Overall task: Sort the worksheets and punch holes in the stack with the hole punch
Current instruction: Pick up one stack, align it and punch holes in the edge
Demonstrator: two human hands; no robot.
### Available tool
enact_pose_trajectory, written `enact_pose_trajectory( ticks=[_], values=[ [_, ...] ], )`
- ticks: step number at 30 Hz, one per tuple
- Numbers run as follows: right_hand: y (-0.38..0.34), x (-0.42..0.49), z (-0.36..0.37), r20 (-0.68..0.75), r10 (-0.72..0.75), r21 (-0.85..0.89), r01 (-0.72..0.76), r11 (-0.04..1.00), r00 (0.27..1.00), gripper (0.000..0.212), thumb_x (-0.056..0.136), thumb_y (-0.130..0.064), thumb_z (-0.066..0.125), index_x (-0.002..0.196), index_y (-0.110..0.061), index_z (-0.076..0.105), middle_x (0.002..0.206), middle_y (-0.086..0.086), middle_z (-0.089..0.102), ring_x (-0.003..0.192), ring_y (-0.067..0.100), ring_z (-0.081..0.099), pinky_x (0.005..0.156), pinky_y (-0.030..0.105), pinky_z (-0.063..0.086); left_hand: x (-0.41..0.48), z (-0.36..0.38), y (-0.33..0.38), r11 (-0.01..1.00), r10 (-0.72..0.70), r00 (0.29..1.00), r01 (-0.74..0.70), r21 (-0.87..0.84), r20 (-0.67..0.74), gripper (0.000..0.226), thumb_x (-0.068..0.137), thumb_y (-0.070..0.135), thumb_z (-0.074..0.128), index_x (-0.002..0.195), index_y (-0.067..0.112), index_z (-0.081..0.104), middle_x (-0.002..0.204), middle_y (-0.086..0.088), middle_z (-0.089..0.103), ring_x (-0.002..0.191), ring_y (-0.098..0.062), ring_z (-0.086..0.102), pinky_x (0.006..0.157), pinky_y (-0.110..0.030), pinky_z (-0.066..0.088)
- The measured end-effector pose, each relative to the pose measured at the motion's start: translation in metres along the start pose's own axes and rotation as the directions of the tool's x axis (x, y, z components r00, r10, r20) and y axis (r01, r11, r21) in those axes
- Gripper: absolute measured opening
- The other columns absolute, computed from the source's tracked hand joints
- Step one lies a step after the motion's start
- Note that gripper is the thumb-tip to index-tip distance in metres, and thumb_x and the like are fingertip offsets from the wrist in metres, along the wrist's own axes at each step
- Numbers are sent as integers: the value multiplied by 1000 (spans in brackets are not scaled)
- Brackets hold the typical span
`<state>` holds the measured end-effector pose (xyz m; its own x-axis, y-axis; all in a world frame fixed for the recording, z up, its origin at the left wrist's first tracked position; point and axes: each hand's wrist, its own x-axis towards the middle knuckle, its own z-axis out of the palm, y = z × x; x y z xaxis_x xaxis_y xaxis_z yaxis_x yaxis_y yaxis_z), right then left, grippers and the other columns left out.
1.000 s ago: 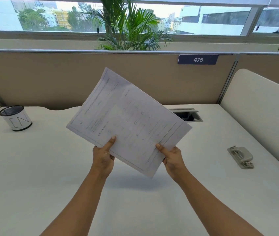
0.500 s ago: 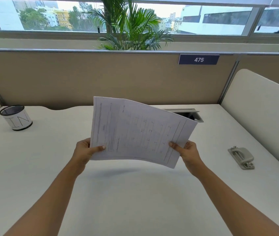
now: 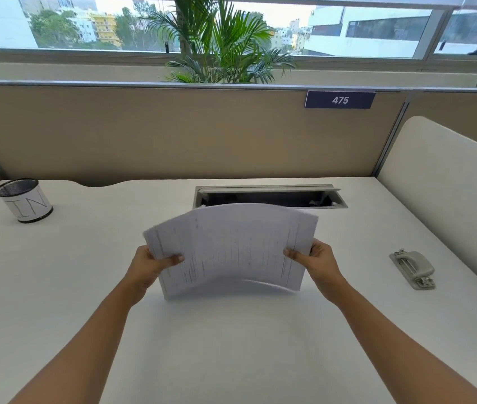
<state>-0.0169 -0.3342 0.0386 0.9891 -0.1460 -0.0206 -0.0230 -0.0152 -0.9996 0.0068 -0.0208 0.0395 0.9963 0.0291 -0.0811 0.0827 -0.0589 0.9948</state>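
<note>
A stack of printed white worksheets (image 3: 231, 246) is held in landscape above the middle of the white desk (image 3: 231, 345), bowed upward in the middle. My left hand (image 3: 150, 268) grips its left short edge, thumb on top. At the opposite short edge my right hand (image 3: 317, 262) holds it the same way. The sheets' lower edge hangs just above the desk, and its shadow lies beneath. A grey hole punch (image 3: 413, 269) lies on the desk to the right, well apart from both hands.
A mesh pen cup with a white band (image 3: 24, 204) stands at the far left. An open cable tray (image 3: 269, 196) is cut into the desk behind the sheets. Beige partition panels close the back and the right side (image 3: 447, 182).
The stack has turned from a tilted, raised pose to landscape and come down toward the desk. Both hands slid out to its short edges, and the sheets now bow upward.
</note>
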Motion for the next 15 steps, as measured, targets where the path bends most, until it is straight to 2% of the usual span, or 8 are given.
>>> enact_pose_trajectory(
  ticks=[4, 7, 12, 15],
  values=[
    [4, -2, 2, 1, 37, -17, -37, 999, 999, 38, 76, -8, 71, 112, -12, 61, 105, 6, 67, 98, 26, 63, 92, 41, 50, -2, 2, -4, 1000, -9, 1000, 9, -3, 12, 28, 76, -1, 67, 102, 9, 61, 95, -2, 65, 95, -27, 59, 83, -37, 48],
    [4, -1, 4, -35, 42, -21, -43, 999, 998, 33, 78, -13, 69, 111, -12, 61, 107, 7, 66, 102, 30, 60, 94, 45, 50, -2, 3, -1, 1000, 1, 1000, -1, 8, 4, 27, 78, 0, 65, 103, 10, 60, 95, -1, 65, 96, -29, 58, 87, -43, 47],
    [-3, 0, 5, -59, 17, -6, -17, 1000, 998, 27, 80, -12, 67, 106, -16, 59, 104, 6, 64, 96, 29, 59, 87, 40, 50, -1, 0, 3, 999, 35, 999, -35, 4, -1, 30, 78, -1, 64, 106, 9, 60, 102, -7, 64, 101, -32, 57, 86, -43, 47],
    [-3, -1, 5, -28, 29, -10, -29, 1000, 999, 32, 78, -11, 69, 108, -16, 59, 104, 5, 65, 96, 26, 61, 89, 40, 50, -2, 0, 5, 999, 44, 999, -44, -5, 18, 30, 75, 1, 70, 99, 17, 61, 97, -3, 64, 97, -29, 58, 83, -41, 48]
  ],
)
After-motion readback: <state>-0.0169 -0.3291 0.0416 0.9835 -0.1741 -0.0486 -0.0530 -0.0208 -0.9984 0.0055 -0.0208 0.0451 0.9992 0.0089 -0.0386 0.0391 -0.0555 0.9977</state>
